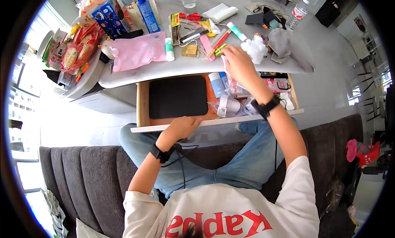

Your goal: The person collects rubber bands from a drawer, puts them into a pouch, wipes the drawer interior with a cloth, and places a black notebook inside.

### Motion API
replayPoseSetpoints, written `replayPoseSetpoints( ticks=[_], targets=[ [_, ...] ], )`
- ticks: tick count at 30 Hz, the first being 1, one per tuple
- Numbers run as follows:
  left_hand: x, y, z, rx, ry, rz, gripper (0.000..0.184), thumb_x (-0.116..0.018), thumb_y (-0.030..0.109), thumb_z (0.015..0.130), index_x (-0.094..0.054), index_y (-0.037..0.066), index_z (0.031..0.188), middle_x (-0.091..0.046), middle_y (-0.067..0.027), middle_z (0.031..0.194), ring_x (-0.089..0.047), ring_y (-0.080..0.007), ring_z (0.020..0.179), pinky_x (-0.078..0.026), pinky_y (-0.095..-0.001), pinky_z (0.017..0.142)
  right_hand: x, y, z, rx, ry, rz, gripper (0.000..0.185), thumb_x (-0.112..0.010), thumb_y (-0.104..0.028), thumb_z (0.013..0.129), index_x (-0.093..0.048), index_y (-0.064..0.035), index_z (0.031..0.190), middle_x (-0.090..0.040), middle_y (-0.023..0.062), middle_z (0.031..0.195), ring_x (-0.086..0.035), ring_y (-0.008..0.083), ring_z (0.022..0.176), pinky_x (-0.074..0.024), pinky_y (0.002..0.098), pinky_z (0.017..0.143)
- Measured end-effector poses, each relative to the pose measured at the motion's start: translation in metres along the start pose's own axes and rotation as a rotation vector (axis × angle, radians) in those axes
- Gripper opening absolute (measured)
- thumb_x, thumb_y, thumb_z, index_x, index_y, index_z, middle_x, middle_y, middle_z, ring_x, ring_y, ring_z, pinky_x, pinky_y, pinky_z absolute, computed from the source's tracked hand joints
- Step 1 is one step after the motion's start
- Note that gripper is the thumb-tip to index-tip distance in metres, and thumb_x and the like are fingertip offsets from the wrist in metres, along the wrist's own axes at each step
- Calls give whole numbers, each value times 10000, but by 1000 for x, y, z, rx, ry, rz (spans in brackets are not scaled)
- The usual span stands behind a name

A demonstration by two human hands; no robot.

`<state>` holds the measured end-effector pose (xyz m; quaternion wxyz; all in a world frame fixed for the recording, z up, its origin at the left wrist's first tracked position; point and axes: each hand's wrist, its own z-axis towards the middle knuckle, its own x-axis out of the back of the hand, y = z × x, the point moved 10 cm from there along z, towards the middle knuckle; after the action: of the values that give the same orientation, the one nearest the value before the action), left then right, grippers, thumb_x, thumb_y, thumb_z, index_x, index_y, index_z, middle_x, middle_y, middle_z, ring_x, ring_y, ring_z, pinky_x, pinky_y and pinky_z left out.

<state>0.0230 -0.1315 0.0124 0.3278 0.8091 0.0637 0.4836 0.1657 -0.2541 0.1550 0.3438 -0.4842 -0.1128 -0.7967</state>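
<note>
My left hand (180, 129) is closed over the front edge of the open drawer (220, 122), its fingers partly hidden below the edge. My right hand (240, 66) reaches over the back of the drawer to the table edge. Its fingers are pinched together, and a thin pinkish-white piece shows under them; what it is I cannot make out. Just past the fingertips lie a yellow-green item (221, 50) and a red pen (218, 43). Below the right hand, the drawer holds a blue-and-white can (216, 85), clear plastic packets (238, 89) and a white roll-like item (228, 106).
A black flat case (177, 97) fills the drawer's left side. On the table stand a blue spray bottle (148, 13), a pink pouch (139, 52), a glue stick (169, 49), a brass padlock (190, 50), white fluff (255, 49) and a water bottle (298, 15).
</note>
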Motion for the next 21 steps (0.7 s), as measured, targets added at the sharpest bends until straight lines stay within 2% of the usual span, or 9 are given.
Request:
replayPoseSetpoints(
  ticks=[2,6,9,12,14,17,18,21],
  targets=[
    [5,4,-6,17,44,-60,396,-370,309,936,-599,0,1030,-615,-218,971,-565,-403,886,-442,-429,800,-9,7,14,86,57,-97,218,-551,-60,725,-563,-36,942,-570,98,915,-541,281,891,-433,386,756],
    [6,3,-6,53,32,-60,411,-371,316,934,-599,-15,1020,-617,-203,992,-561,-391,917,-441,-413,821,-38,14,27,122,-24,-335,176,-541,-87,740,-579,-62,911,-584,63,867,-550,231,889,-409,360,784],
    [1,-3,-4,52,31,-64,401,-381,308,931,-604,-18,1004,-611,-196,1023,-555,-377,947,-437,-403,835,-43,23,30,103,-132,-368,136,-540,-81,741,-584,-61,868,-592,58,842,-553,234,883,-409,361,779],
    [-12,-11,2,-33,11,-30,385,-403,298,926,-603,-23,997,-607,-189,1042,-551,-368,958,-434,-389,844,-32,33,30,74,-150,-371,94,-544,-73,736,-581,-68,823,-596,77,831,-577,233,843,-418,351,749],
    [-4,-9,2,11,-14,-108,378,-417,296,922,-599,-24,1006,-610,-189,1032,-555,-365,954,-438,-379,840,-16,35,30,77,-134,-381,89,-540,-56,733,-576,-50,814,-600,99,809,-593,246,815,-439,359,713],
    [9,-6,2,100,-92,-210,379,-432,306,918,-594,-17,1036,-619,-191,994,-564,-357,947,-447,-357,818,18,34,28,-4,-23,-253,69,-523,-50,762,-566,-31,813,-597,126,793,-593,279,817,-459,374,703],
    [14,-3,1,124,-127,-219,380,-433,308,918,-593,-14,1042,-620,-193,988,-566,-356,943,-448,-355,814,31,33,24,-112,4,-88,120,-526,-73,798,-565,10,876,-596,162,815,-588,317,785,-461,381,685],
    [18,-13,4,138,-118,-261,380,-434,312,917,-595,-7,1044,-622,-197,964,-572,-359,918,-448,-356,805,44,1,-1,-341,-178,394,184,-540,-105,817,-562,22,948,-592,190,834,-576,342,738,-447,385,661]
  ],
)
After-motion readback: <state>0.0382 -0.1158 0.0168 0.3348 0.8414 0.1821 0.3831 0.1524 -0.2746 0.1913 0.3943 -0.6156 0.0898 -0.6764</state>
